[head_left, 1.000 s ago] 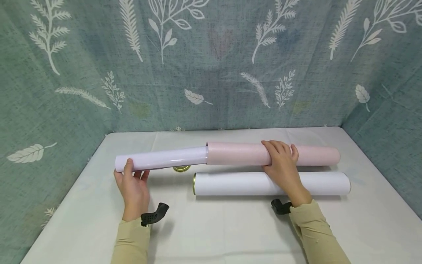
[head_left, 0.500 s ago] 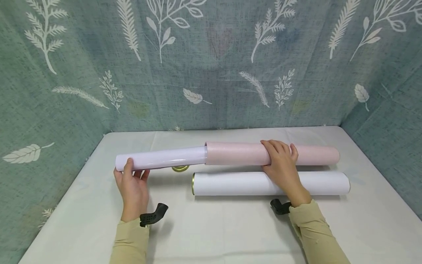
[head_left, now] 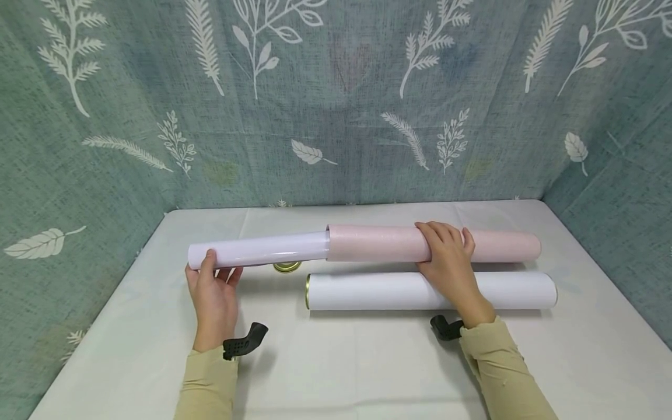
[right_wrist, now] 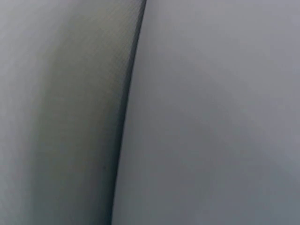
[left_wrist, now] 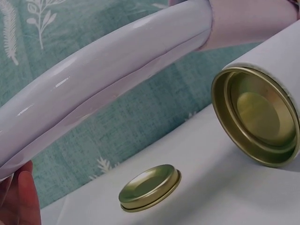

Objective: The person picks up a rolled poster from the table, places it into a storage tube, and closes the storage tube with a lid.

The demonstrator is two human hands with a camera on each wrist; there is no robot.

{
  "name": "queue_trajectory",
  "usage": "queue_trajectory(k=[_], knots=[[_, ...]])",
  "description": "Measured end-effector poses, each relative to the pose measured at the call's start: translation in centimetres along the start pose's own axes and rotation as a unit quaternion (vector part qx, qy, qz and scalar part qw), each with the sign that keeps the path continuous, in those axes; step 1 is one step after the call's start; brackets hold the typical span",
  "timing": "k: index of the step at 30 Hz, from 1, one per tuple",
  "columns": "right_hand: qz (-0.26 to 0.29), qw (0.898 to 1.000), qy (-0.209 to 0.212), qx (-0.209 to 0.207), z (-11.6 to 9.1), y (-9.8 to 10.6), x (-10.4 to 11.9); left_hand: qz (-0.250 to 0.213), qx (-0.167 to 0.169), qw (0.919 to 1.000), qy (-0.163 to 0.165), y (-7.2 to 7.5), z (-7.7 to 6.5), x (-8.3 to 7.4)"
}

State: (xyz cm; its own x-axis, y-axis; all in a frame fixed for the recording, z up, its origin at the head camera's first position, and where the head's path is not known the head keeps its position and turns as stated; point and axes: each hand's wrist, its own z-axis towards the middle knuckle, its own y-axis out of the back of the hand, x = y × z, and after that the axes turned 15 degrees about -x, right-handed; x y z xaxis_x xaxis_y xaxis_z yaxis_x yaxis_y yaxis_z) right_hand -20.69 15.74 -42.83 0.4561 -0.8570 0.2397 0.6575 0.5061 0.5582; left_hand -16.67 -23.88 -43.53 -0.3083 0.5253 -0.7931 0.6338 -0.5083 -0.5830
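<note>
A glossy white rolled sheet (head_left: 262, 249) runs partway into the left end of a pink cardboard tube (head_left: 378, 243). My left hand (head_left: 214, 300) holds the roll near its outer end, thumb in front and fingers beneath. In the left wrist view the rolled sheet (left_wrist: 103, 70) bows slightly, and a lengthwise seam shows along its underside. My right hand (head_left: 448, 262) grips the pink tube around its middle from above. The part of the roll inside the tube is hidden. The right wrist view is filled by blurred pale surfaces, with no hand in it.
A white tube (head_left: 367, 291) with a gold metal end (left_wrist: 258, 117) lies in front of the pink one, under my right wrist. A gold lid (left_wrist: 150, 187) lies on the white-covered table (head_left: 336, 361), below the roll. Patterned green cloth (head_left: 346, 116) hangs behind.
My left hand has moved slightly to the right, and the roll's outer end has shifted with it toward the pink tube. The right hand keeps its grip on the tube.
</note>
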Motion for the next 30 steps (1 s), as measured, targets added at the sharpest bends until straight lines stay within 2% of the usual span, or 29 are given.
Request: queue_trajectory(k=[9,16,23,30], knots=[[-0.003,1.000,-0.004,0.002,0.03,0.15,0.01,-0.006,0.007,0.9999,0.007,-0.28,-0.03,0.03],[-0.003,1.000,-0.001,0.000,0.03,0.12,-0.07,0.013,0.023,0.9996,0.009,-0.17,0.02,0.14],[-0.004,1.000,-0.003,0.005,-0.03,0.02,-0.14,0.016,0.024,0.9995,0.015,-0.08,0.02,0.27],[-0.002,1.000,-0.006,0.008,-0.05,0.01,-0.17,0.034,0.044,0.9985,0.000,-0.27,-0.25,0.27]])
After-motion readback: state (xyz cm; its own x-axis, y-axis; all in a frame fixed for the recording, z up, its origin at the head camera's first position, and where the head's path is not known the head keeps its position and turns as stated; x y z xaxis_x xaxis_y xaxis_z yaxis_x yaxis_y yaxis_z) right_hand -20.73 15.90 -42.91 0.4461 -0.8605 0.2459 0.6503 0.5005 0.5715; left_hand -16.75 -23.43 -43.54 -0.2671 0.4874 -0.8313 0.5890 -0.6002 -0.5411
